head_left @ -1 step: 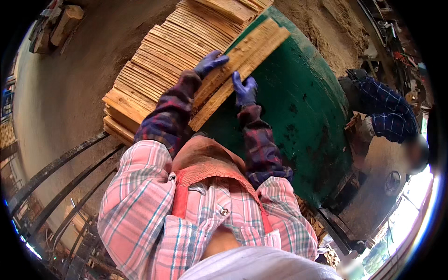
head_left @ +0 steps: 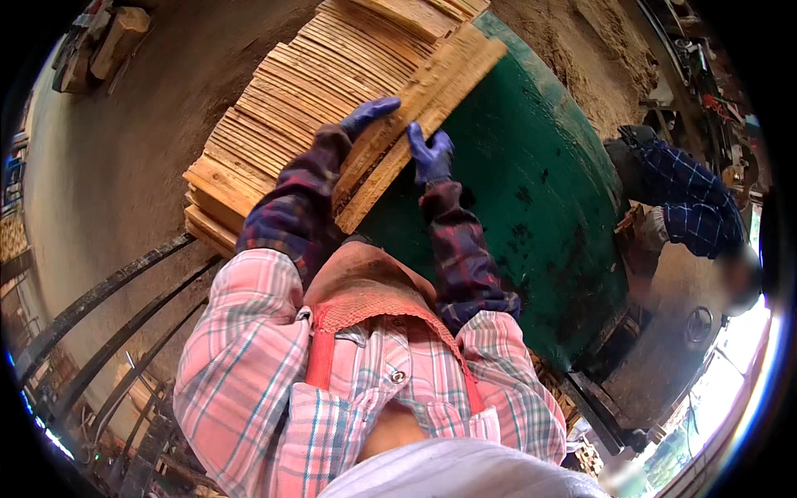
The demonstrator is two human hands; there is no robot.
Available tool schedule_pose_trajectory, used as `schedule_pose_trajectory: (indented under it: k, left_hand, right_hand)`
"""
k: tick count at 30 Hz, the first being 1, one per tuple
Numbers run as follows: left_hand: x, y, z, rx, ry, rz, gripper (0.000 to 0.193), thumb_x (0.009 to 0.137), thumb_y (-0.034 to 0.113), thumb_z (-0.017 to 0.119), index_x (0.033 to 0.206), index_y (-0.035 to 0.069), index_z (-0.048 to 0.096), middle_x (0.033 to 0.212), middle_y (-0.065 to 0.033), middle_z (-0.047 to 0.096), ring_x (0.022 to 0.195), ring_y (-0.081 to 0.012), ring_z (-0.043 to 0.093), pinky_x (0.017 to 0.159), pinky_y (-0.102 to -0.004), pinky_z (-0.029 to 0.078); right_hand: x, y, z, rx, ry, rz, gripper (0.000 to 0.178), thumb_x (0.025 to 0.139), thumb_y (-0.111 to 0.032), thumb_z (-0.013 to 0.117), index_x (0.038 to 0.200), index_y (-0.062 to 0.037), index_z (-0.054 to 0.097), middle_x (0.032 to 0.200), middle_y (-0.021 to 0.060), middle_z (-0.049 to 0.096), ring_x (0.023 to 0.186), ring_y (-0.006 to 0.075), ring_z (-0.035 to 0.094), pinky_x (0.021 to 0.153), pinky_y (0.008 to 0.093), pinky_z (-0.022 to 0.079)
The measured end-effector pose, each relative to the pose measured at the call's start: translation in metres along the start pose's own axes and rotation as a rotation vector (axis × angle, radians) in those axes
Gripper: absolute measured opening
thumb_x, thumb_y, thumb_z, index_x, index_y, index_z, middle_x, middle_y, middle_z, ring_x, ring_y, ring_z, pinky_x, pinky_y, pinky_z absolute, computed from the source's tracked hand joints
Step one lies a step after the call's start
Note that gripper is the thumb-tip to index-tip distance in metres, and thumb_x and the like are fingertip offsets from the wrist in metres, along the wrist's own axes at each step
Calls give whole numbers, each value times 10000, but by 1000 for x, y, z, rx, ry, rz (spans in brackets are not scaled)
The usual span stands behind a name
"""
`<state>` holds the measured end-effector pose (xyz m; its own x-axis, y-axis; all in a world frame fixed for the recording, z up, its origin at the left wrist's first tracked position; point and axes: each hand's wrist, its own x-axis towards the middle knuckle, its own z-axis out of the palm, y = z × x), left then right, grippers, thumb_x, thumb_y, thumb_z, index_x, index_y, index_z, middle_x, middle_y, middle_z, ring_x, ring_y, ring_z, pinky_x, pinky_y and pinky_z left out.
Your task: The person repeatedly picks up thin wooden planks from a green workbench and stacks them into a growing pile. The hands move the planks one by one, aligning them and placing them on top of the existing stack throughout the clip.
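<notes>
A pair of long wooden boards (head_left: pixel 436 91), lying side by side and slanting away to the right, is gripped between my hands. My left hand (head_left: pixel 370 116), in a purple glove, holds the boards' left side, its fingers reaching over the edge. On the opposite edge is my right hand (head_left: pixel 432 156), also gloved, with its thumb and fingers pressed against the wood. Just left of these boards runs a packed row of similar boards (head_left: pixel 307 87), some of it hidden behind my left arm and the held pieces.
A dark green tabletop (head_left: pixel 531 199) spreads out to the right of the boards. At the far right another person in a dark checked sleeve (head_left: pixel 689 183) bends over. Curved dark metal bars (head_left: pixel 108 290) stand at the left. Sawdust (head_left: pixel 573 50) lies beyond the table.
The held boards have shifted slightly left, closer against the packed row. Both my hands have moved a little with them, and the left fingers lie closer together.
</notes>
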<state>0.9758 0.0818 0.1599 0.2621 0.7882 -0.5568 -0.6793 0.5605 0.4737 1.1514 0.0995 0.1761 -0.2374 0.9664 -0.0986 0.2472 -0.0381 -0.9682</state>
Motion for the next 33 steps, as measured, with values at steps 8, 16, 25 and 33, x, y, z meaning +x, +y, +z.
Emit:
schedule_pose_trajectory:
  k: [8,16,25,33]
  left_hand:
    - [-92,60,-66,-189,277,521,528,791,289,631,1203,0,470,1024,-143,602,904,-236,610,811,-367,522]
    - [-38,123,-80,-236,110,1243,359,891,294,499,1150,46,511,1033,-119,588,956,-234,586,870,-367,483]
    - [148,204,-99,-281,616,566,479,886,349,541,1219,29,416,1197,-238,485,1117,-345,480,979,-440,376]
    - [33,41,-89,-22,472,507,491,936,305,474,1261,-55,401,1153,-198,559,1058,-282,562,912,-381,455]
  right_hand:
    - [38,-94,126,-113,-258,-332,311,805,-286,607,909,7,616,816,201,609,782,356,577,693,420,450]
    - [152,-173,158,-506,-466,-829,462,772,-349,602,1055,8,522,1017,228,556,963,378,554,832,424,438]
    - [184,-126,-16,-543,-113,-647,491,836,-294,611,1199,22,514,1205,231,533,1112,352,527,951,414,414]
    - [-28,7,-125,-1111,-94,-305,635,786,-189,593,1345,-24,344,1397,213,339,1278,359,358,1033,439,335]
